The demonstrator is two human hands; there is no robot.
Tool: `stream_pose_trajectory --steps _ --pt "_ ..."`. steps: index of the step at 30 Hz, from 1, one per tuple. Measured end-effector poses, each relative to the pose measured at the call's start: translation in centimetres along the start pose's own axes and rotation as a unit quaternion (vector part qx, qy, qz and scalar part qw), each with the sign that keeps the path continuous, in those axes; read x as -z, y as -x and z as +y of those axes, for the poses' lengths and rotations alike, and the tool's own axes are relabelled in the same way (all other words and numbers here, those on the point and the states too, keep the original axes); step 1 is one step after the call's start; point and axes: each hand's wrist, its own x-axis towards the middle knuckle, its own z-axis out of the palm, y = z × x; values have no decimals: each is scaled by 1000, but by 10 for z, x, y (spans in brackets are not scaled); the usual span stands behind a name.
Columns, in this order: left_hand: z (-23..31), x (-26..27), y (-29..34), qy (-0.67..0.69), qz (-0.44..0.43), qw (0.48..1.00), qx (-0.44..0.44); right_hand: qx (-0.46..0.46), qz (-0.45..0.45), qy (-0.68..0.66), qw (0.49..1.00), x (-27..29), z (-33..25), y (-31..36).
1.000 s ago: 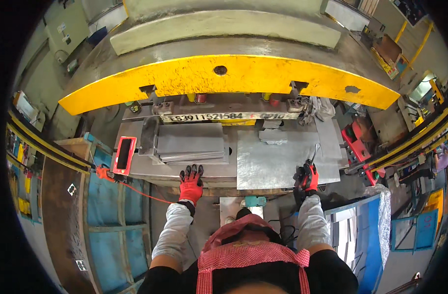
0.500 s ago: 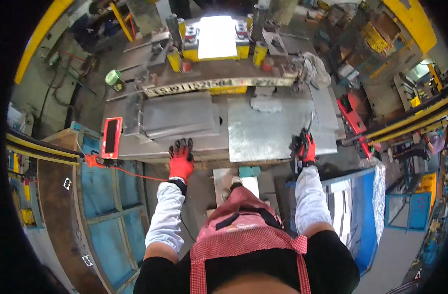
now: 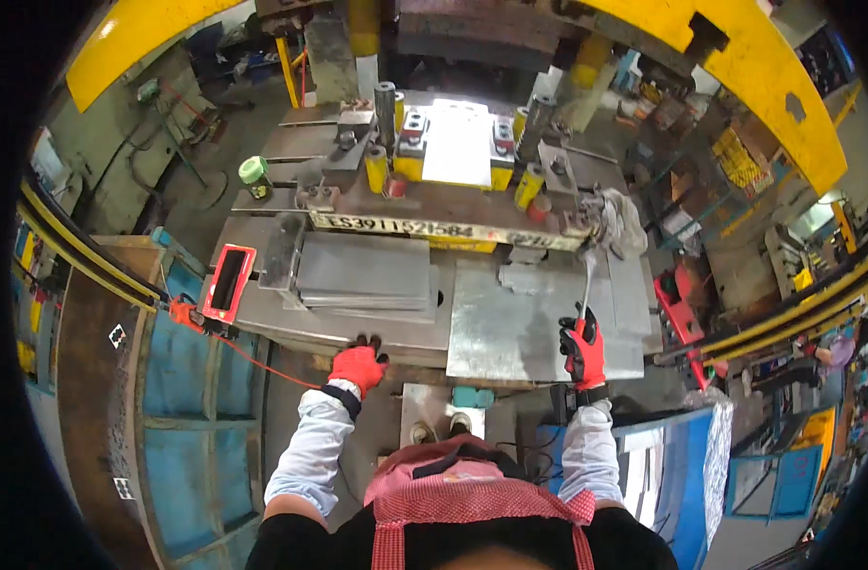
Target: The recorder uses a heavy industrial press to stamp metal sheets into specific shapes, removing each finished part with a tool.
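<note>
My left hand (image 3: 360, 365), in a red glove with black fingertips, rests at the front edge of the steel press bed (image 3: 358, 329). Its thumb stands apart from the fingers and nothing shows in it. My right hand (image 3: 584, 353), gloved alike, is closed on a slim metal hand tool (image 3: 587, 285) that points away from me; its exact kind is not clear. Below that tool lies a wide flat metal sheet (image 3: 496, 332). To its left is a stack of grey metal plates (image 3: 363, 271). A white-looking bright plate (image 3: 458, 142) sits on the die at the back.
Yellow posts (image 3: 376, 169) and a lettered bar (image 3: 434, 228) cross the die's front. A red-framed box (image 3: 230, 283) sits at the bed's left end, a rag (image 3: 622, 223) at the right. Blue frames (image 3: 182, 366) stand to the left, a blue bin (image 3: 686, 456) to the right.
My view has tilted up, so the bed appears lower. My left hand's fingers have drawn back to the bed's edge. The tool in my right hand now shows more plainly, pointing away.
</note>
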Motion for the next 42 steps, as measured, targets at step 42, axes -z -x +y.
stream_pose_trajectory --steps 42 --pt "-65 135 -75 196 238 934 -180 -51 -143 110 982 -24 -59 -1"
